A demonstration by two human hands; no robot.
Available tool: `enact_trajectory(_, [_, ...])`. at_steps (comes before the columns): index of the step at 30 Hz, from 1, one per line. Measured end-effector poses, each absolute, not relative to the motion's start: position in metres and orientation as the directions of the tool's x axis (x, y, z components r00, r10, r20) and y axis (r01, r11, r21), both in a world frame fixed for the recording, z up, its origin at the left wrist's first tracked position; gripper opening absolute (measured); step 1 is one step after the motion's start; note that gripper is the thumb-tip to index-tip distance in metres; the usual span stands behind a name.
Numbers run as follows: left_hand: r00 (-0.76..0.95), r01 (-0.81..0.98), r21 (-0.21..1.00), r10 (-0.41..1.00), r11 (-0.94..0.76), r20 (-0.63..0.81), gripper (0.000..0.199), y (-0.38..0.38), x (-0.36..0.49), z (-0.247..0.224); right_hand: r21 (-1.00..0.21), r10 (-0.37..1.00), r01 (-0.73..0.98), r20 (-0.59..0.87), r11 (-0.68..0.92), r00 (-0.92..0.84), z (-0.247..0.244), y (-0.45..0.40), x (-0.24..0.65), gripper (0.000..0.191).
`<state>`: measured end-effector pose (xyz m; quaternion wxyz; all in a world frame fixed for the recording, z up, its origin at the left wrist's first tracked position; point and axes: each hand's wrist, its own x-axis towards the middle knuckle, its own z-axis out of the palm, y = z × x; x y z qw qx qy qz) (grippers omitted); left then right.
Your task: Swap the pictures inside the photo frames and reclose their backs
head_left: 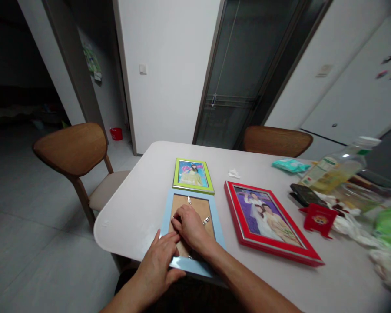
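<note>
And here's the blue frame back-up on the bench, likely light but stiff, best held by its edges: left grip spread over a near corner, right grip bunched, any pinch hidden.

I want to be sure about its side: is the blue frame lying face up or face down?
The blue frame lies face down: its brown backing board and metal clips face upward.

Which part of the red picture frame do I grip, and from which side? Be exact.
Probably the near border of the red picture frame, coming from your own side: the frame lies face up, and its thick, straight near edge faces you.
</note>
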<state>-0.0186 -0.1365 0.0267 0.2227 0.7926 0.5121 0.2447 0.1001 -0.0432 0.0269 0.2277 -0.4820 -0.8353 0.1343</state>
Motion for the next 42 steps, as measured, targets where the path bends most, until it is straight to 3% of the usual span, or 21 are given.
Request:
enact_trajectory(3, [0.360,0.715,0.592,0.921,-0.373,0.146,0.026,-0.137,-0.019,0.026,-0.444,0.858,0.735,0.279,0.513,-0.431,0.027,-0.034,0.110,0.015])
enact_trajectory(11, [0.353,0.705,0.602,0.922,-0.375,0.160,0.031,-0.137,-0.019,0.024,-0.311,0.924,0.883,0.267,0.352,-0.274,0.021,0.002,0.134,0.023])
enact_trajectory(18, [0.352,0.722,0.587,0.925,-0.367,0.146,0.029,-0.136,-0.018,0.024,-0.323,0.925,0.879,0.268,0.350,-0.269,0.020,0.000,0.127,0.026])
enact_trajectory(22, [0.341,0.731,0.588,0.932,-0.347,0.126,0.025,-0.137,-0.017,0.028,-0.373,0.902,0.824,0.244,0.427,-0.357,0.029,-0.011,0.133,0.029])
enact_trajectory(25, [0.342,0.737,0.584,0.933,-0.339,0.110,0.024,-0.137,-0.017,0.030,-0.452,0.814,0.683,0.221,0.574,-0.538,0.041,-0.032,0.146,0.026])
enact_trajectory(30, [0.331,0.726,0.596,0.934,-0.342,0.134,0.024,-0.137,-0.016,0.028,-0.552,0.668,0.537,0.050,0.639,-0.743,0.059,-0.070,0.167,0.020])
enact_trajectory(38, [0.342,0.734,0.579,0.930,-0.354,0.136,0.023,-0.136,-0.016,0.025,-0.548,0.722,0.549,0.156,0.631,-0.675,0.043,-0.077,0.159,0.007])
enact_trajectory(42, [0.332,0.743,0.574,0.934,-0.344,0.130,0.026,-0.136,-0.016,0.026,-0.574,0.821,0.614,0.205,0.542,-0.533,0.040,-0.077,0.159,0.015])
